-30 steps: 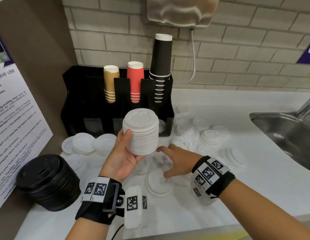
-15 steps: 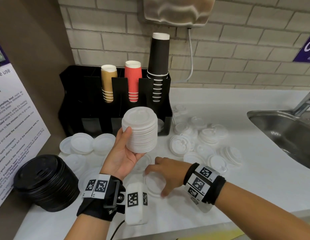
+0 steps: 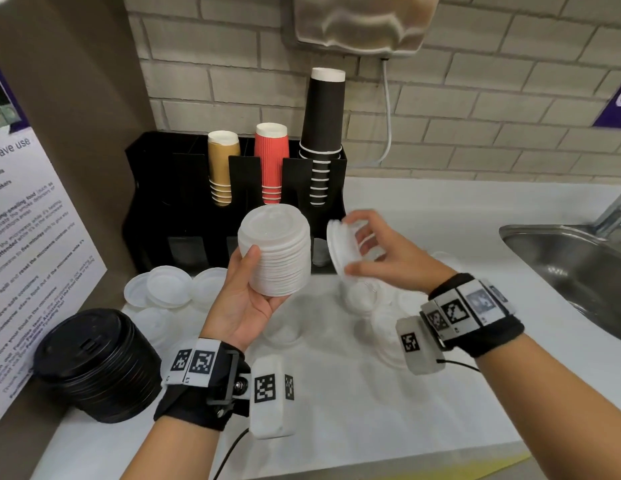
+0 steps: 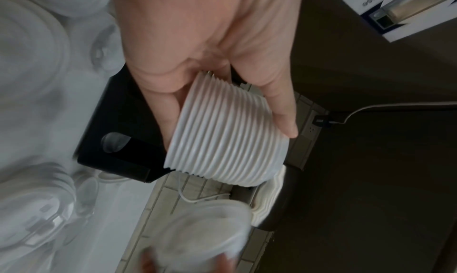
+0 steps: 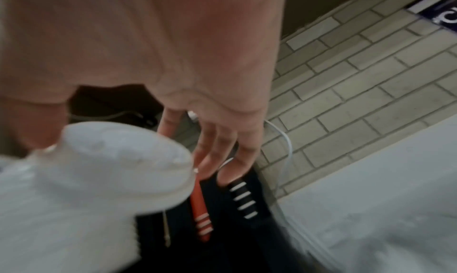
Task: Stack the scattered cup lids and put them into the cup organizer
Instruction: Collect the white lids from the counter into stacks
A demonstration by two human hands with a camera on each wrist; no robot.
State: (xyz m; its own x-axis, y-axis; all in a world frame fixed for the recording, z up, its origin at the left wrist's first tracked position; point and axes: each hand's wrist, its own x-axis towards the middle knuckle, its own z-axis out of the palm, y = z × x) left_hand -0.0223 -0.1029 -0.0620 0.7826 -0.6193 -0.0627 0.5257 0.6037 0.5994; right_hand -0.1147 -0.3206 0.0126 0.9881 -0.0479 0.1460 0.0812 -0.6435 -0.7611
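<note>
Cradling tall stack of white plastic cup lids (image 3: 275, 249), left hand (image 3: 239, 299) curled round side; right hand (image 3: 388, 252) pinching loose translucent lid (image 3: 340, 251) by rim. Light, flimsy, slippery; grip edges.

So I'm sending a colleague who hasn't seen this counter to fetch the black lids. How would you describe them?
Start at the black cup organizer against the brick wall, then come forward and left along the white counter to its front left corner. The stack of black lids sits there beside the microwave notice. All the other lids are white.
</note>
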